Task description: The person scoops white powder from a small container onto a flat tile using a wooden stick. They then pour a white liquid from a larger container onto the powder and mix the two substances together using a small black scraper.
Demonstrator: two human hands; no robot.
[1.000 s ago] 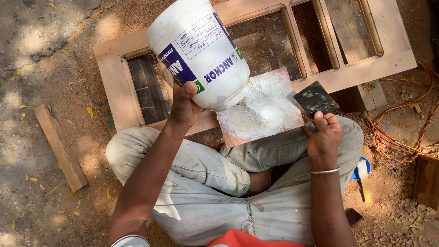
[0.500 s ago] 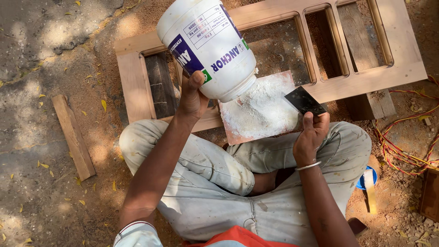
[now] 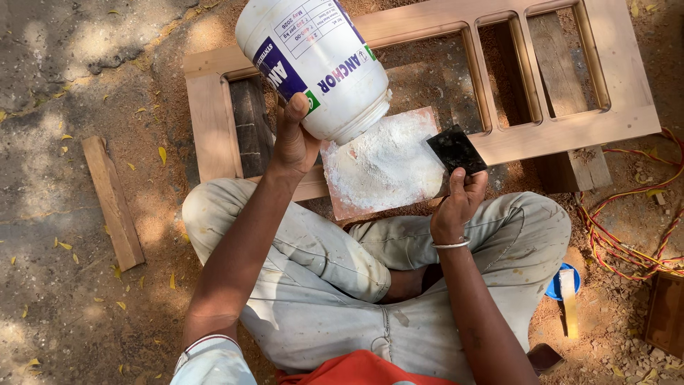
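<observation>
While the wooden frame [image 3: 214, 121] lies on the sandy ground, the left hand [image 3: 293, 146] grips a big white jar [image 3: 313, 64], tilted mouth-down over a small board [image 3: 385, 167] heaped with white powder [image 3: 381, 160]. The right hand [image 3: 456, 203] pinches a black scraper [image 3: 456, 150] at the board's edge.

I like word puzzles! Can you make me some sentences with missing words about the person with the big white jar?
1. The left hand tips a big white jar so that white ____ lies heaped on the flat board.
2. The right hand holds a flat scraper whose colour is ____.
3. The board rests on a wooden ____ lying on the ground.
4. The person sits with legs ____.

Missing words: powder; black; frame; crossed
</observation>
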